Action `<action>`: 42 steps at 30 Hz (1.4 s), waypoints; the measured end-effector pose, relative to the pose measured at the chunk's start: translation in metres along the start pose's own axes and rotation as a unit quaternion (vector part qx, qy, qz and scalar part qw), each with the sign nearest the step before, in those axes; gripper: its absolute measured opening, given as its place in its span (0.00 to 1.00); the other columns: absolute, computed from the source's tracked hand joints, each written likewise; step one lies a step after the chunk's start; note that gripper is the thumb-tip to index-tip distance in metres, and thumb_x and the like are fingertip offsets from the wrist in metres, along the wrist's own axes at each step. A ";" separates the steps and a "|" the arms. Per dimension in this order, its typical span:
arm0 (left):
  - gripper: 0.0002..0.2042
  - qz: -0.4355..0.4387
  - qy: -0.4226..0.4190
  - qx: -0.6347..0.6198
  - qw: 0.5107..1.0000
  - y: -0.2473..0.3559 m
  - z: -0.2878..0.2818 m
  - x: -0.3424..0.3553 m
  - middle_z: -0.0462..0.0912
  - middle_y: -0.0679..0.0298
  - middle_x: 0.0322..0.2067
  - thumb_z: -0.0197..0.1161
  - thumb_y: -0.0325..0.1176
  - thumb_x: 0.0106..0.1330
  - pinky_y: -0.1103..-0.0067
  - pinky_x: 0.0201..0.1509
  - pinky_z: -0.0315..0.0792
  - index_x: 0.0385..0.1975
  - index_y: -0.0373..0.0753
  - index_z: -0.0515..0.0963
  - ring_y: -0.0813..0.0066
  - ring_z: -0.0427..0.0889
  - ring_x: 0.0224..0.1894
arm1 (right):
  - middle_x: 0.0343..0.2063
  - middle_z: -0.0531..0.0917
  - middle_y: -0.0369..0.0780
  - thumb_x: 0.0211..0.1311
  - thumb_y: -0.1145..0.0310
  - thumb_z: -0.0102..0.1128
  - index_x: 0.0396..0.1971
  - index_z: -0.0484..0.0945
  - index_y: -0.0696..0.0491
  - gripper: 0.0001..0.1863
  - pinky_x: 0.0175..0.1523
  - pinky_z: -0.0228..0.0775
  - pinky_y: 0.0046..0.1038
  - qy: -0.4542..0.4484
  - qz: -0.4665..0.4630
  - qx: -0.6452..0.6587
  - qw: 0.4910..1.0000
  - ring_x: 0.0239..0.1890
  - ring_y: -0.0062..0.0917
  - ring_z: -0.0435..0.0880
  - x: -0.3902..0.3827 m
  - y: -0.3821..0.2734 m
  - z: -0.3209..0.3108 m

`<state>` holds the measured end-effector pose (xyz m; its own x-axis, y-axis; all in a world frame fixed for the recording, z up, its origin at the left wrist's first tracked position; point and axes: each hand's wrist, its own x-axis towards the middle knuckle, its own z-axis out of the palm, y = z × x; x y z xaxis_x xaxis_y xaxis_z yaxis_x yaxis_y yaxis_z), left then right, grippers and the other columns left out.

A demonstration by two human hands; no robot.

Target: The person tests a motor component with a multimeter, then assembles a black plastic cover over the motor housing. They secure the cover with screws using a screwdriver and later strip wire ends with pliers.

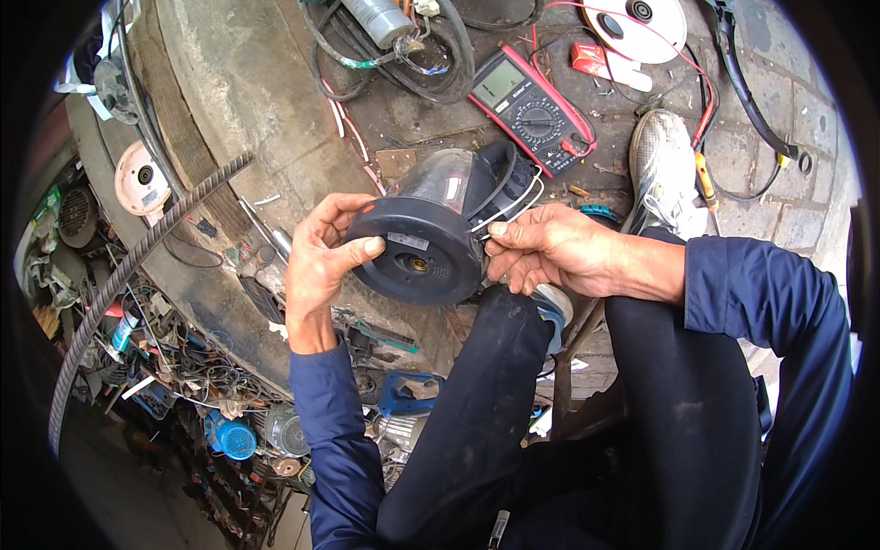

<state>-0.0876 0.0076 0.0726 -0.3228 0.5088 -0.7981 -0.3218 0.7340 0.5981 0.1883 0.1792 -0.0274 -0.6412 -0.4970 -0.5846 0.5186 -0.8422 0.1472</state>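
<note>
An electric kettle lies tipped over in front of me, its round black underside turned toward me. A brass-coloured socket sits in the middle of that underside, and the clear body and black handle extend away behind it. My left hand is closed on the left rim of the underside, thumb across the top and fingers behind. At the opposite side, my right hand pinches a thin white wire that loops up beside the handle. The wire's end is partly hidden by my fingertips.
A red-and-black multimeter lies just beyond the kettle. A yellow-handled screwdriver is by my shoe, and a white round base lies far right. Coiled cable surrounds a grey cylinder. A ribbed steel bar curves past scrap and a blue motor at left.
</note>
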 end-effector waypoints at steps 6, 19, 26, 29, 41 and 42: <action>0.31 0.033 0.070 0.051 0.996 -0.002 0.013 -0.010 0.90 0.59 0.54 0.85 0.26 0.57 0.75 0.67 0.77 0.62 0.31 0.82 0.71 0.88 0.56 | 0.40 0.90 0.47 0.84 0.58 0.63 0.50 0.82 0.63 0.19 0.35 0.84 0.24 0.003 0.001 0.003 1.000 0.31 0.24 0.90 0.001 0.000 0.002; 0.30 0.102 0.113 0.194 0.969 -0.009 0.020 -0.017 0.82 0.67 0.50 0.83 0.26 0.58 0.76 0.69 0.72 0.63 0.31 0.84 0.71 0.83 0.58 | 0.39 0.90 0.47 0.85 0.61 0.60 0.50 0.81 0.63 0.17 0.33 0.83 0.22 0.025 -0.002 -0.001 1.000 0.31 0.24 0.90 0.000 -0.003 0.004; 0.30 0.094 0.124 0.139 0.978 -0.019 0.023 -0.018 0.82 0.67 0.50 0.84 0.27 0.58 0.75 0.69 0.71 0.63 0.33 0.85 0.71 0.82 0.58 | 0.38 0.90 0.48 0.84 0.62 0.59 0.48 0.82 0.63 0.16 0.33 0.83 0.23 0.041 0.000 -0.010 0.999 0.29 0.25 0.90 -0.002 -0.004 0.006; 0.29 0.101 0.122 0.155 0.975 -0.021 0.022 -0.016 0.81 0.67 0.52 0.84 0.27 0.59 0.75 0.70 0.71 0.63 0.34 0.86 0.71 0.81 0.59 | 0.38 0.90 0.48 0.84 0.63 0.59 0.48 0.82 0.63 0.16 0.33 0.83 0.24 0.036 0.000 -0.011 0.999 0.29 0.25 0.90 -0.002 -0.004 0.007; 0.30 0.089 0.127 0.237 0.959 -0.021 0.017 -0.017 0.82 0.66 0.51 0.86 0.31 0.59 0.74 0.67 0.72 0.64 0.37 0.86 0.72 0.81 0.57 | 0.38 0.91 0.48 0.84 0.63 0.59 0.46 0.83 0.63 0.16 0.32 0.83 0.23 0.032 -0.006 -0.012 0.999 0.29 0.25 0.91 0.001 -0.003 0.005; 0.30 0.093 0.127 0.235 0.959 -0.021 0.017 -0.017 0.82 0.66 0.50 0.85 0.32 0.59 0.74 0.67 0.72 0.64 0.38 0.87 0.72 0.80 0.56 | 0.39 0.90 0.48 0.83 0.63 0.60 0.47 0.83 0.64 0.16 0.33 0.82 0.24 0.030 -0.006 -0.013 0.999 0.29 0.25 0.90 0.001 -0.003 0.004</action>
<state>-0.0599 -0.0086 0.0727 -0.5618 0.5684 -0.6011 0.1802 0.7932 0.5817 0.1836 0.1802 -0.0249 -0.6128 -0.4733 -0.6328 0.5265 -0.8417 0.1198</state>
